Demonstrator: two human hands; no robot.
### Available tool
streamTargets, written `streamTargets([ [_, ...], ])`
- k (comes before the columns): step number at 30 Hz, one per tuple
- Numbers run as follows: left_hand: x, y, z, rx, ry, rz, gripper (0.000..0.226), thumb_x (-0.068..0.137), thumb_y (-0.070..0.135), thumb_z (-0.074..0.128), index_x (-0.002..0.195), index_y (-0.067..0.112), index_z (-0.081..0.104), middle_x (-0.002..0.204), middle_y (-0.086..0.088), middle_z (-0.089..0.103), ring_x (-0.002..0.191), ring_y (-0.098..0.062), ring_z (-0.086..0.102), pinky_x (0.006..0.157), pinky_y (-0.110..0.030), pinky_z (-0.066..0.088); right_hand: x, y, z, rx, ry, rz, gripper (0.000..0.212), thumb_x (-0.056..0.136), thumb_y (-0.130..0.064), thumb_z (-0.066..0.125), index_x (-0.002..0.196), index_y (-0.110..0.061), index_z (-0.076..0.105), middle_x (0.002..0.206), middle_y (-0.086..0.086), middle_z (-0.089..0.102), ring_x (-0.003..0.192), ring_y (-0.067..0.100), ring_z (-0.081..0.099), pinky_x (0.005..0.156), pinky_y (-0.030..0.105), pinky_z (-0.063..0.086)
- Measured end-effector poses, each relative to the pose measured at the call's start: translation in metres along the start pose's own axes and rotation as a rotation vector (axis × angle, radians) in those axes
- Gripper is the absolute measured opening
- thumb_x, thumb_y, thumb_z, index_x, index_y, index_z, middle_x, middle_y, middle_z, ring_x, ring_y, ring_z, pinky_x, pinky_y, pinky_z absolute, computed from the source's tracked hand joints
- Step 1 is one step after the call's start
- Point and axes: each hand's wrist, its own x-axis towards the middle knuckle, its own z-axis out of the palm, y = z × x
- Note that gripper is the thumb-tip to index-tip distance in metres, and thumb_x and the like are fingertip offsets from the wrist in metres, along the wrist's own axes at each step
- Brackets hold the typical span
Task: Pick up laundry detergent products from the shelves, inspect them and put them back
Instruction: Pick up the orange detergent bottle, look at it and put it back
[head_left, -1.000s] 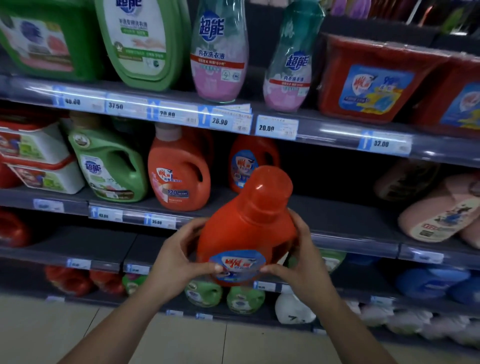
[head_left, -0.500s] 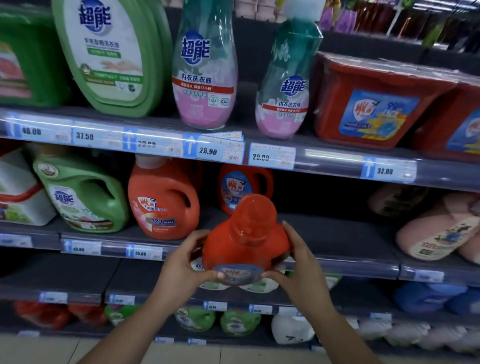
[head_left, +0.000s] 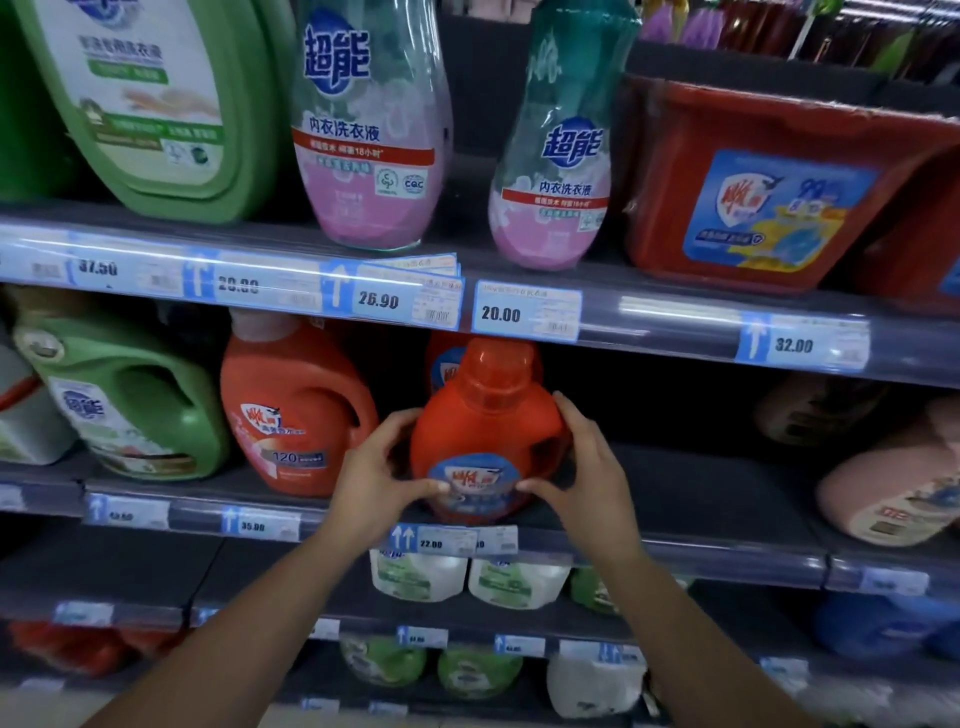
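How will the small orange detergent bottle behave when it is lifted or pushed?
Probably rigid: the small orange detergent bottle shows no dent where the left hand and right hand grip its sides. It is likely heavy for its size if full. The glossy plastic may slip, but the wide lower body should resist tipping.

My left hand (head_left: 376, 475) and right hand (head_left: 582, 483) are both bare, as are the wrists. My left forearm (head_left: 249, 623) and right forearm (head_left: 691, 623) are uncovered along their whole visible length, down to the lower frame edge. Both arms are slender and the fingers long. The thumbnails appear short and plain. Finer detail is blurred and cannot be confirmed.
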Motion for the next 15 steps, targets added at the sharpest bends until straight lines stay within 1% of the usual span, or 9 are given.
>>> streamTargets([
  [2, 0.010, -0.001, 0.005, -0.013, 0.001, -0.004, 0.086, 0.052, 0.031, 0.097, 0.126, 0.054, 0.059, 0.128, 0.019, 0.071, 0.121, -0.009, 0.068, 0.098, -0.031, 0.057, 0.009, 0.009, -0.001, 0.015, 0.020, 0.004, 0.110, 0.075, -0.028, 0.093, 0.150, -0.067, 0.021, 0.145, -0.023, 0.047, 0.129, 0.005, 0.053, 0.102, 0.033, 0.052],
  [3, 0.014, -0.001, 0.009, -0.014, 0.000, -0.007, 0.086, 0.052, 0.028, 0.097, 0.125, 0.054, 0.059, 0.127, 0.019, 0.071, 0.121, -0.008, 0.068, 0.097, -0.029, 0.057, 0.013, 0.013, 0.000, 0.008, 0.026, 0.003, 0.108, 0.074, -0.025, 0.094, 0.149, -0.062, 0.025, 0.147, -0.011, 0.050, 0.127, 0.005, 0.052, 0.104, 0.037, 0.053],
  [5, 0.019, -0.002, 0.016, -0.016, -0.001, -0.023, 0.085, 0.055, 0.018, 0.096, 0.121, 0.056, 0.059, 0.125, 0.020, 0.071, 0.119, -0.007, 0.068, 0.095, -0.024, 0.056, 0.019, 0.019, 0.003, -0.015, 0.019, 0.002, 0.105, 0.073, -0.022, 0.095, 0.147, -0.052, 0.028, 0.144, 0.000, 0.053, 0.121, -0.002, 0.048, 0.103, 0.039, 0.053],
  [6, 0.021, -0.003, 0.018, -0.019, -0.001, -0.032, 0.084, 0.057, 0.012, 0.094, 0.121, 0.056, 0.060, 0.125, 0.020, 0.071, 0.118, -0.007, 0.068, 0.094, -0.023, 0.056, 0.022, 0.022, 0.004, -0.020, 0.012, 0.009, 0.104, 0.073, -0.022, 0.095, 0.147, -0.049, 0.028, 0.142, 0.002, 0.054, 0.120, 0.000, 0.050, 0.101, 0.038, 0.053],
  [8, 0.025, -0.006, 0.019, -0.028, 0.000, -0.060, 0.083, 0.060, 0.005, 0.092, 0.123, 0.048, 0.060, 0.125, 0.013, 0.072, 0.117, -0.012, 0.069, 0.093, -0.023, 0.057, 0.028, 0.025, 0.006, -0.020, -0.008, 0.032, 0.102, 0.074, -0.026, 0.094, 0.148, -0.046, 0.027, 0.141, 0.004, 0.056, 0.124, 0.015, 0.057, 0.097, 0.037, 0.053],
  [11, 0.027, -0.004, 0.018, -0.046, -0.019, -0.136, 0.084, 0.071, -0.004, 0.089, 0.140, 0.026, 0.052, 0.136, 0.000, 0.066, 0.119, -0.011, 0.068, 0.102, -0.035, 0.057, 0.036, 0.031, 0.011, -0.046, -0.078, 0.042, 0.102, 0.080, -0.032, 0.090, 0.158, -0.036, 0.024, 0.148, 0.008, 0.052, 0.132, 0.028, 0.056, 0.099, 0.041, 0.053],
  [12, 0.025, -0.002, 0.019, -0.046, -0.018, -0.161, 0.086, 0.076, -0.005, 0.086, 0.148, 0.019, 0.046, 0.141, -0.002, 0.063, 0.119, -0.004, 0.066, 0.106, -0.033, 0.054, 0.039, 0.033, 0.014, -0.044, -0.096, 0.052, 0.100, 0.082, -0.033, 0.088, 0.160, -0.032, 0.025, 0.149, 0.010, 0.051, 0.133, 0.030, 0.055, 0.099, 0.042, 0.053],
  [13, 0.023, 0.002, 0.020, -0.036, -0.011, -0.179, 0.088, 0.081, -0.004, 0.083, 0.154, 0.016, 0.039, 0.145, -0.001, 0.060, 0.118, 0.006, 0.064, 0.106, -0.025, 0.052, 0.042, 0.033, 0.016, -0.035, -0.109, 0.066, 0.099, 0.083, -0.033, 0.087, 0.161, -0.029, 0.027, 0.149, 0.011, 0.052, 0.134, 0.031, 0.055, 0.099, 0.042, 0.053],
  [15, 0.018, 0.006, 0.024, -0.002, 0.009, -0.194, 0.089, 0.087, 0.000, 0.079, 0.159, 0.018, 0.030, 0.145, 0.004, 0.057, 0.115, 0.019, 0.060, 0.100, -0.011, 0.049, 0.045, 0.036, 0.019, 0.000, -0.128, 0.099, 0.096, 0.083, -0.033, 0.087, 0.160, -0.027, 0.030, 0.146, 0.011, 0.054, 0.132, 0.030, 0.057, 0.100, 0.040, 0.051],
])
